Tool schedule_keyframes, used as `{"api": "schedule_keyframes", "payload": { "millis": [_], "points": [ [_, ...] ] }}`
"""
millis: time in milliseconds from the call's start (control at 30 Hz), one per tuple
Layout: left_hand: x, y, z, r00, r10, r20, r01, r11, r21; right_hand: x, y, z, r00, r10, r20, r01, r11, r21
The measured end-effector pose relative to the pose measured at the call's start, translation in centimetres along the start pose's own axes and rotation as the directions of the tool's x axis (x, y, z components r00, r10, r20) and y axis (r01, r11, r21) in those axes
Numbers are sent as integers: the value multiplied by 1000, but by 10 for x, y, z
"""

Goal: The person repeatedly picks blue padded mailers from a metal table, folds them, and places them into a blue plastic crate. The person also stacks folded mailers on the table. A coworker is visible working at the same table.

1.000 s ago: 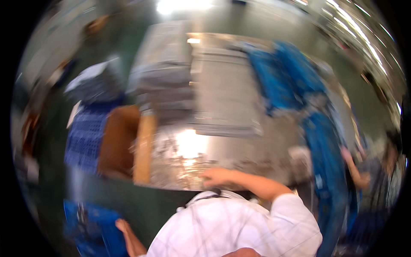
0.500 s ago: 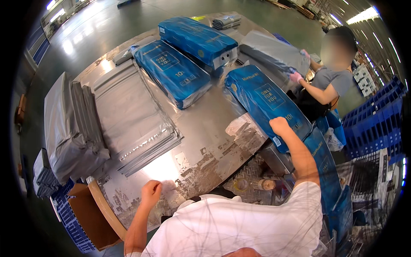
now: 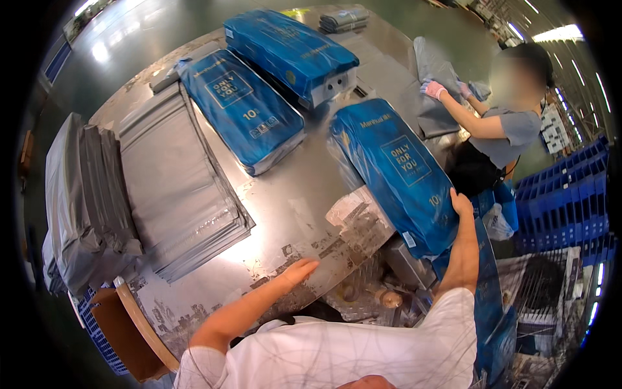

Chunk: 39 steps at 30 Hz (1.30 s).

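Observation:
My right hand (image 3: 461,203) grips the right side of a long blue plastic-wrapped pack (image 3: 396,168), which lies slanted at the right edge of the table; part of the fingers is hidden behind its side. My left hand (image 3: 300,271) is over the table's near edge, holding nothing, its fingers stretched toward the right. Left of the middle lies a second blue pack (image 3: 243,107), with a third blue pack (image 3: 291,52) close behind it.
Flat grey plastic bags (image 3: 172,175) lie stacked on the metal table (image 3: 291,194), beside a bulky grey bag pile (image 3: 84,207). A cardboard box (image 3: 123,334) stands at the near left. Across the table's right side, a gloved co-worker (image 3: 505,129) handles a grey bag (image 3: 435,84).
My right hand has gone from the pack's top to its right side, and the pack has shifted slightly. My left hand has moved right and its fingers have straightened. The co-worker's grey bag has moved.

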State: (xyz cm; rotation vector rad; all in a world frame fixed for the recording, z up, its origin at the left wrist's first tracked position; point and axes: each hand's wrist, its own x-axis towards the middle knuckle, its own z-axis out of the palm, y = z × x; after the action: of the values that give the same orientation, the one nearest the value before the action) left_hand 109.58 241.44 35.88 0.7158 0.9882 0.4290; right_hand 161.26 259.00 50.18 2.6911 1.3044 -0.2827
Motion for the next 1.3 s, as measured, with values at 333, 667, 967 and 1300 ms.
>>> {"api": "schedule_keyframes", "payload": {
  "millis": [333,667,967,1300],
  "points": [
    [89,91,89,992,126,5,-110,884,-454,-138,-70,-9,845,-411,342,431,902,20],
    [-75,163,9,958,193,212,26,678,-734,-351,-102,-105,703,-589,-398,562,118,819],
    [-193,169,45,842,487,230,-108,570,-814,-436,-118,-96,417,-467,-780,792,-235,564],
    [-239,138,49,789,591,171,-193,502,-843,-489,-124,-93,424,-378,-823,714,-419,561]
  ]
}}
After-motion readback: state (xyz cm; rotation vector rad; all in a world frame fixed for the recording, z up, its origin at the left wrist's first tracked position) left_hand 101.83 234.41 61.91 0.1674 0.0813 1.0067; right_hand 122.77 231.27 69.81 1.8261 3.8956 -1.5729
